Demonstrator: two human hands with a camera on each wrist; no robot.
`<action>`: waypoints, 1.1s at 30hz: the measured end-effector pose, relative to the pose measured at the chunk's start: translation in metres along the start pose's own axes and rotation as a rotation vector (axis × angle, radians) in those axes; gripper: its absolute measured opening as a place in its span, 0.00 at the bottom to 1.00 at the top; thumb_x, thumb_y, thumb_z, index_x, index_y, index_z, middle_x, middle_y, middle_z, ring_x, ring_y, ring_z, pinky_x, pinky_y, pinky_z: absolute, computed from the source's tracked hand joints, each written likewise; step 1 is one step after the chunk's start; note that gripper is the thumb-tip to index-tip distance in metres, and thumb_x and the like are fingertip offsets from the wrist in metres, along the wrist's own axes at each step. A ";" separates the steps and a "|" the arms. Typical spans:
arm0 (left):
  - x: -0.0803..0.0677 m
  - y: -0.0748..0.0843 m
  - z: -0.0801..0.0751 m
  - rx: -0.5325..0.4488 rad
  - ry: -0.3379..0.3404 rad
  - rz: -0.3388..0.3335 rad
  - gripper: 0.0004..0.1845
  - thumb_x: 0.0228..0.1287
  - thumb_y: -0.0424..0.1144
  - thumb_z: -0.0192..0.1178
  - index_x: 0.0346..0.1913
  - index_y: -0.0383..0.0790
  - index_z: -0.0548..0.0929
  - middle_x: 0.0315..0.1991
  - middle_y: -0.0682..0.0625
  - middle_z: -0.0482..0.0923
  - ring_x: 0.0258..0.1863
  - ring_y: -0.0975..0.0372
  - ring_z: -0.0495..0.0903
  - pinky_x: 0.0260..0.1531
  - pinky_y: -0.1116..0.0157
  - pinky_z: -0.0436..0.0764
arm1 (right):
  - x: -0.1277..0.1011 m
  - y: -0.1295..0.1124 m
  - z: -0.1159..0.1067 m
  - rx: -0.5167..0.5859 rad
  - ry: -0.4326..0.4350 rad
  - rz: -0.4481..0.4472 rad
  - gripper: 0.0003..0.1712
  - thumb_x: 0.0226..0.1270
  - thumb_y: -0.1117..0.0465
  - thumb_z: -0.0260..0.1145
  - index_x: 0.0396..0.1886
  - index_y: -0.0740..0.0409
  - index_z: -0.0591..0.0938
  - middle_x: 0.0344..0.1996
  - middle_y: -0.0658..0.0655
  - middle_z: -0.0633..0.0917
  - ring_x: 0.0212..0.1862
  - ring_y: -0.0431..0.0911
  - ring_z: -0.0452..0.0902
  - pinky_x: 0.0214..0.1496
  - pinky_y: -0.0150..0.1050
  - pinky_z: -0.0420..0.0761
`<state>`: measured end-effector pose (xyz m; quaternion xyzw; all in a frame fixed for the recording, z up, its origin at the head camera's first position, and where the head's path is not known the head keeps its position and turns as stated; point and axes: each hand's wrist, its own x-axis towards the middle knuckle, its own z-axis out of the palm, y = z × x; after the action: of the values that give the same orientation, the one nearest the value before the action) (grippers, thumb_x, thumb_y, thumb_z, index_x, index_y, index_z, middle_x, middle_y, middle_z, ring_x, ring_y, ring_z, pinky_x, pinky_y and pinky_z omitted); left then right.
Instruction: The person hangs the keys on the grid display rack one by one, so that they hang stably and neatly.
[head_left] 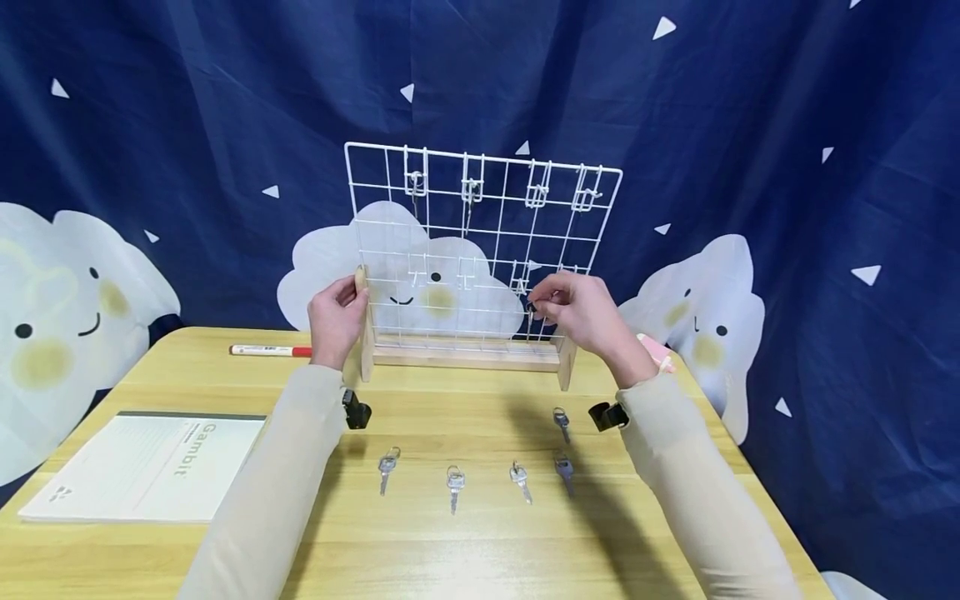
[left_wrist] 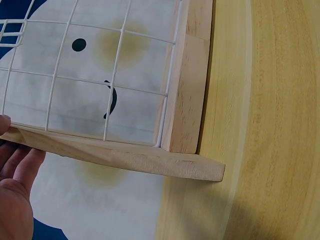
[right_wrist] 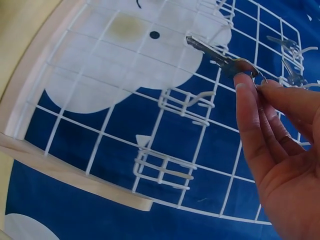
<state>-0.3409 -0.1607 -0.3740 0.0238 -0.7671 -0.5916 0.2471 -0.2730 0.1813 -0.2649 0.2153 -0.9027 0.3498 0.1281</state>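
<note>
Near keys: five loose keys [head_left: 453, 486] lying flat on the table [head_left: 480, 550], well short of the rack, rings mostly toward the rack, blades toward the viewer.
Notebook: white notebook [head_left: 146, 467] at about 8 o'clock from the rack; red-and-white pen [head_left: 270, 351] farther back, at 9 o'clock.
Left hand: left hand [head_left: 335, 321] wrapped round the wooden post [head_left: 365, 329] at the rack's 9 o'clock edge, bracing it.
Right hand: right hand [head_left: 581, 312] pinching the held key [right_wrist: 222, 59] by its head, thumb and fingertips clamped together on it.
Key position: in the air just in front of the wire grid [head_left: 480, 242], at its lower right, beside the small hooks [right_wrist: 187, 104].
Key direction: in the right wrist view, long axis slanted; blade toward 10 o'clock, head toward 4 o'clock in the fingers.
Doing it well: probably best to keep the post braced, steady the ring opening level with a hook tip, then ease on.
Far: upper hooks along the grid's 12 o'clock edge, two seemingly carrying keys; blue curtain [head_left: 150, 125] with clouds behind.
</note>
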 end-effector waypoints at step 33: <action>0.000 -0.002 0.000 0.013 0.000 0.004 0.20 0.69 0.34 0.60 0.61 0.32 0.79 0.56 0.39 0.79 0.55 0.54 0.79 0.55 0.65 0.79 | 0.053 -0.054 -0.053 -0.031 0.264 0.069 0.11 0.68 0.73 0.59 0.41 0.62 0.87 0.34 0.57 0.86 0.36 0.45 0.86 0.43 0.35 0.85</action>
<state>-0.3416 -0.1609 -0.3763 0.0238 -0.7710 -0.5860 0.2481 -0.2888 0.1657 -0.1755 0.1343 -0.8901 0.3654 0.2369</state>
